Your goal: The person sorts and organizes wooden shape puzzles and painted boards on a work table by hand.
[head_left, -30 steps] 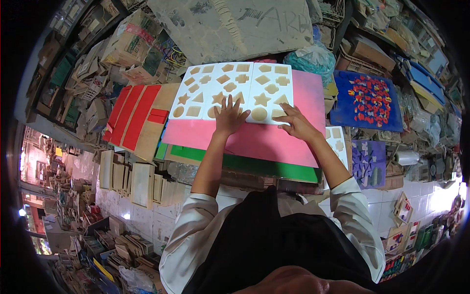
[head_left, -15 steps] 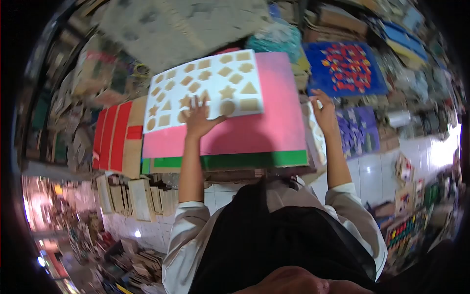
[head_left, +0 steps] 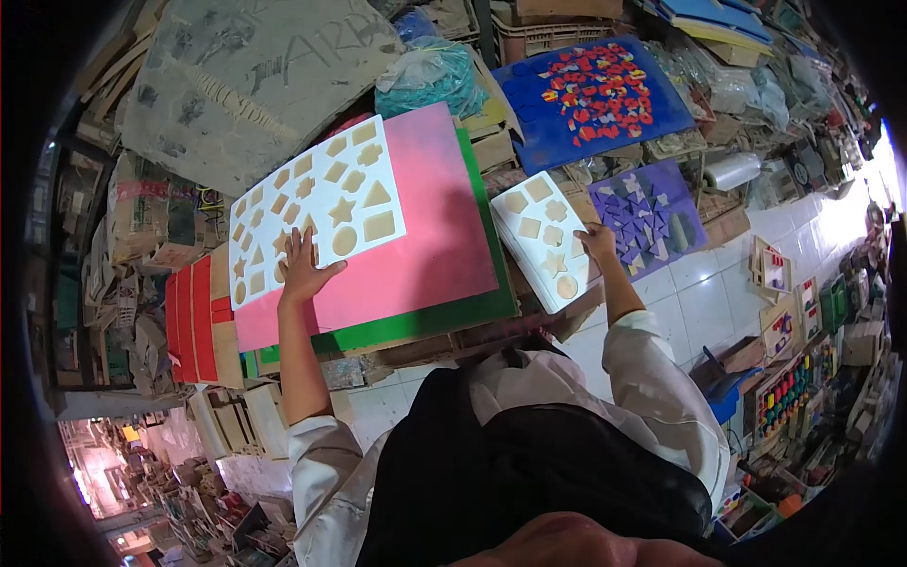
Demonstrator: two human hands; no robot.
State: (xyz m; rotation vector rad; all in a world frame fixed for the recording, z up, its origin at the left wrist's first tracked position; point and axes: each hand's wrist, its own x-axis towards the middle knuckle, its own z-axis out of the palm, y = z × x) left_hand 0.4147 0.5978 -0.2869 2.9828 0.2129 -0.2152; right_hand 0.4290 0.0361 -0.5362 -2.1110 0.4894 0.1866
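My left hand (head_left: 303, 278) lies with fingers spread over white boards (head_left: 265, 210) with cut-out stars, circles, rectangles and other shapes. These boards rest side by side on a pink sheet (head_left: 435, 222), with a green sheet (head_left: 416, 315) showing beneath. Over on the right, my right hand (head_left: 598, 245) has its fingers bent at the right edge of a white shape board (head_left: 529, 232), which tops a small stack. The fingertips partly cover that edge.
Red strips (head_left: 196, 317) lie at left on brown board. A blue sheet (head_left: 529, 94) carries many red pieces; a purple sheet (head_left: 675, 203) holds purple triangles. A large grey board (head_left: 255, 85) and a teal plastic-wrapped bundle (head_left: 430, 90) are behind. Shelving (head_left: 80, 321) stands left.
The view has swung right, showing the right-hand stack fully. My left hand stays spread on the white boards. My right hand remains beside the stack, its fingers now at the top board's edge.
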